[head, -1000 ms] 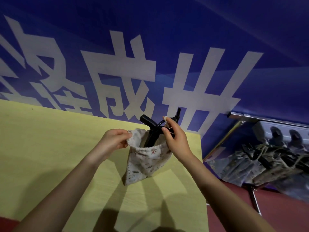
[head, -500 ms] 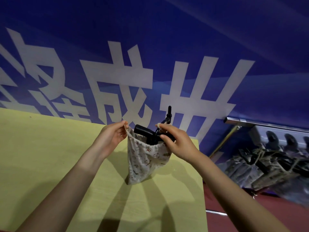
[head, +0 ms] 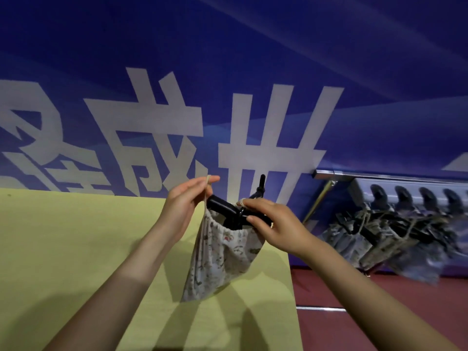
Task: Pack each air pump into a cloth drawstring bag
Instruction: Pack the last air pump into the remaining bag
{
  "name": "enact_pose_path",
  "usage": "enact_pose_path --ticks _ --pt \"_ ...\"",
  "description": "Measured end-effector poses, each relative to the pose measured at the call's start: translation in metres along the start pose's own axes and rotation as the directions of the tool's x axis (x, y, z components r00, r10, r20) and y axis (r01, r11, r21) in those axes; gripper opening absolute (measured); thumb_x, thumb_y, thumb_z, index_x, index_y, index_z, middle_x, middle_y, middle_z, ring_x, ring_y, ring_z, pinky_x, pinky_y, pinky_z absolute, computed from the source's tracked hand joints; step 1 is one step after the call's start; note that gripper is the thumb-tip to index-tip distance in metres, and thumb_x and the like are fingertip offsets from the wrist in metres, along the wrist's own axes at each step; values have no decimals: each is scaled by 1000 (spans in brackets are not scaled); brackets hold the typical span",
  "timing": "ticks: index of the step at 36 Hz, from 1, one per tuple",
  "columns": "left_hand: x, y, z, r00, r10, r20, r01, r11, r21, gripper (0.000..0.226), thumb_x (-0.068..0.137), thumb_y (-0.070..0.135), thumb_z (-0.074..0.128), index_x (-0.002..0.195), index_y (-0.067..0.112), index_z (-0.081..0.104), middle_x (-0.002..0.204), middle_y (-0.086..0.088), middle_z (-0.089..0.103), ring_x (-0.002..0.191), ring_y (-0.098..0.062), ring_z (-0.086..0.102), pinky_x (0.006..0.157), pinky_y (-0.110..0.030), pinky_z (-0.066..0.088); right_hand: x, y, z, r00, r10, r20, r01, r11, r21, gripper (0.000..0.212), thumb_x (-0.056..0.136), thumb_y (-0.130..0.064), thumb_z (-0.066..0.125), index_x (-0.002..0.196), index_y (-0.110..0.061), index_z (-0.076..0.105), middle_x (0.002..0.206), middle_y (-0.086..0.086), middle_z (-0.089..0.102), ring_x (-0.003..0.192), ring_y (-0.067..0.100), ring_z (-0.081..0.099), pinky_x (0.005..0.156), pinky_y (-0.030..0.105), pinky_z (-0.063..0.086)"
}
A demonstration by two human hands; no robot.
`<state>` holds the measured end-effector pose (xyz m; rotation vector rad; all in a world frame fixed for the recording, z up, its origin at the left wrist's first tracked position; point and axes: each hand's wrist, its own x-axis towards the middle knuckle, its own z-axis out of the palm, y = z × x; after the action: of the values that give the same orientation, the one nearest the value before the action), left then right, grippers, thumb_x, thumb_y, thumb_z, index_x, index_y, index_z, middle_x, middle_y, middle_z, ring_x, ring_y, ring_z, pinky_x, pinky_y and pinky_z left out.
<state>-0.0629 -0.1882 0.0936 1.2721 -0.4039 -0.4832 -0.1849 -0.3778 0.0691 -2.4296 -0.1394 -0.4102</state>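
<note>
A patterned cloth drawstring bag (head: 220, 259) hangs in the air above the yellow table (head: 63, 249). A black air pump (head: 222, 207) stands in the bag with its T-handle and hose tip sticking out of the gathered mouth. My left hand (head: 184, 203) pinches the drawstring at the bag's left side and pulls it upward. My right hand (head: 271, 224) grips the bag's right rim and cord, its fingers lying over the pump handle. The pump's body is hidden inside the cloth.
A blue banner with large white characters (head: 266, 138) fills the background. At the right, on the red floor (head: 379, 312), a pile of packed bags and pumps (head: 395, 239) lies under a metal rail (head: 336, 174). The table's right edge runs just below the bag.
The bag has been lifted off the table and its mouth has drawn tighter around the pump. My left hand has moved up, pulling the cord; the right hand shifted to the rim.
</note>
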Motion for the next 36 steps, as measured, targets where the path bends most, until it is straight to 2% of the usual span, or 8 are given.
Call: enact_pose_path --ticks 6,11,16,20,22,25,30,36 --pt "-12 -20 43 988 -13 153 -1 996 90 27 90 11 52 88 19 78 89 3 73 90 -10 67 82 -19 49 -35 25 -34 1000 -8 -29 8 1000 1 37 92 -37 53 124 -19 61 115 -4 67 103 16 65 81 41 54" --pt "-24 -40 97 959 -7 282 -65 968 244 30 92 20 49 104 28 75 112 -1 69 112 -17 62 93 -25 49 -58 45 -59 997 -57 -43 61 994 89 27 92 -31 57 118 -25 64 117 -8 67 110 10 63 91 35 52" --pt "-33 -63 154 991 -15 131 -11 979 201 36 97 3 50 118 29 63 103 4 71 76 -11 59 54 -22 47 -81 65 -81 930 280 -237 -111 831 546 9 90 -26 59 93 -24 68 95 2 66 92 13 63 86 30 49" --pt "-37 -83 187 999 31 35 -40 960 276 40 93 1 56 117 33 61 91 9 68 52 -13 48 56 -23 47 -97 76 -113 841 463 -280 -104 647 756 15 96 -6 54 89 -13 65 75 -5 63 74 8 59 73 20 48" --pt "-39 -89 198 999 33 8 -34 953 302 40 92 0 57 119 29 61 89 9 66 50 -13 47 59 -22 48 -103 83 -129 822 503 -268 -118 610 784 15 96 -5 53 89 -11 65 69 -8 60 66 5 55 66 17 47" --pt "-43 -97 211 999 32 -34 -19 946 324 40 93 0 57 129 19 57 94 -3 63 51 -11 47 61 -21 48 -114 96 -148 843 489 -225 -203 677 707 16 97 -8 53 91 -11 68 66 -2 55 60 9 47 58 19 41" --pt "-44 -100 235 994 70 -81 -39 941 335 37 96 9 54 131 21 55 99 7 63 54 -10 46 62 -21 48 -130 108 -159 863 499 -83 -321 667 673 23 98 -9 50 102 -22 68 69 0 54 64 14 46 60 23 38" --pt "-43 -94 254 976 97 -197 -41 962 268 37 96 15 54 130 30 53 80 20 67 51 -9 42 58 -22 43 -142 105 -152 835 544 -79 -347 633 692 24 98 -4 48 110 -19 63 69 -4 53 62 9 48 54 21 40"
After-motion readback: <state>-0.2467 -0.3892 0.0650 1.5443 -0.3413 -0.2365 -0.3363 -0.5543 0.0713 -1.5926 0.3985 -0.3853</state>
